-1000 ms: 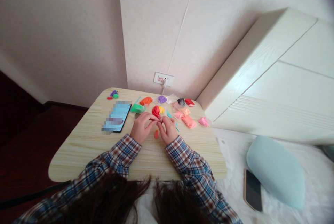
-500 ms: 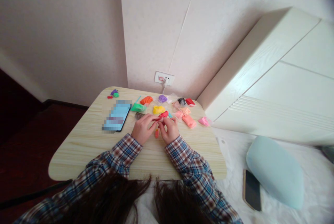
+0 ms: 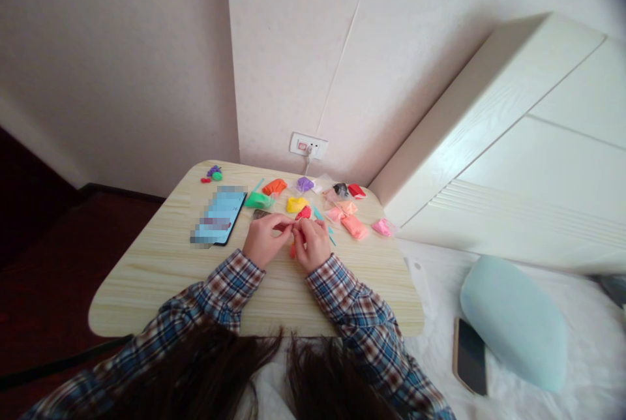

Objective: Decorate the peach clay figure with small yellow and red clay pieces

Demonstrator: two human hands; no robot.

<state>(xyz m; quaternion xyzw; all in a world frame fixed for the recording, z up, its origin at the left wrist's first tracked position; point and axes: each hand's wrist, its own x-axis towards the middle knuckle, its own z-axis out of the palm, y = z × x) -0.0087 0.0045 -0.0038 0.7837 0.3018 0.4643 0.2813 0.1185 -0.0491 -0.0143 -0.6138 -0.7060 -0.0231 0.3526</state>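
Note:
Both of my hands meet above the middle of the table, fingertips pinched close together. My left hand (image 3: 267, 237) and my right hand (image 3: 313, 245) are closed at the near edge of a small clear bag of red modelling clay (image 3: 304, 212). My fingers hide most of that edge. Below my fingertips lies a small orange-red piece of clay (image 3: 293, 250), partly covered by my right hand. Teal modelling tools (image 3: 319, 214) lie just right of the red bag. Beyond it sits a bag of yellow clay (image 3: 297, 204). A dark item (image 3: 261, 214) shows behind my left hand.
Bags of green (image 3: 259, 200), orange (image 3: 274, 187), purple (image 3: 305, 184), and pink clay (image 3: 383, 227) spread across the table (image 3: 161, 283). A lit phone (image 3: 218, 216) lies left. Small purple clay balls (image 3: 214, 171) sit at the far left corner. Another phone (image 3: 470, 356) rests on the bed.
My hands have drawn closer together and shifted slightly left. The red bag has moved a little left and away, and more of the teal tools shows.

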